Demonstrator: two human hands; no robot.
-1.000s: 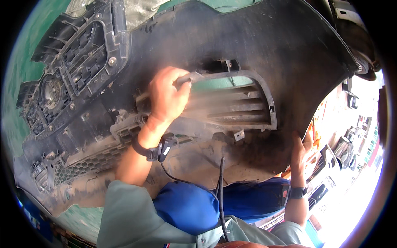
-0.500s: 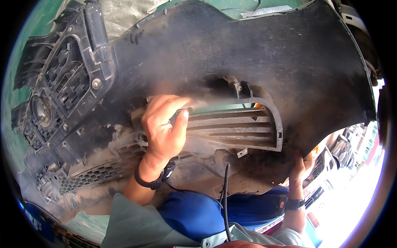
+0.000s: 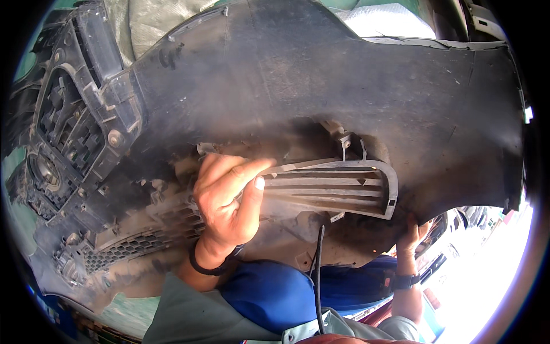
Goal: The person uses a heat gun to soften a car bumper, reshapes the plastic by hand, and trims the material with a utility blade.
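Note:
A large dark, dusty plastic car bumper [image 3: 275,74], its inner side toward me, spreads across the view. A slatted vent grille [image 3: 389,186] sits in its lower middle. At the grille's upper left bar, my left hand [image 3: 226,198] is closed, with thumb and index finger pinched on either side of the bar. Its other fingers are curled, and their tips are partly hidden. On the right, my right hand [image 3: 409,235] grips the bumper's lower edge; some of its fingers are behind the panel.
A honeycomb mesh section [image 3: 123,249] and a ribbed bracket frame [image 3: 86,114] fill the bumper's left side. A black cable [image 3: 319,275] hangs before my blue-clad legs [image 3: 266,295]. Behind the far edge lie a pale sheet [image 3: 157,26] and a silvery sheet [image 3: 389,20].
The bumper has shifted and tilted in view, showing more of the silvery sheet behind it. My left hand sits slightly lower, still at the grille bar. My right hand keeps its edge grip.

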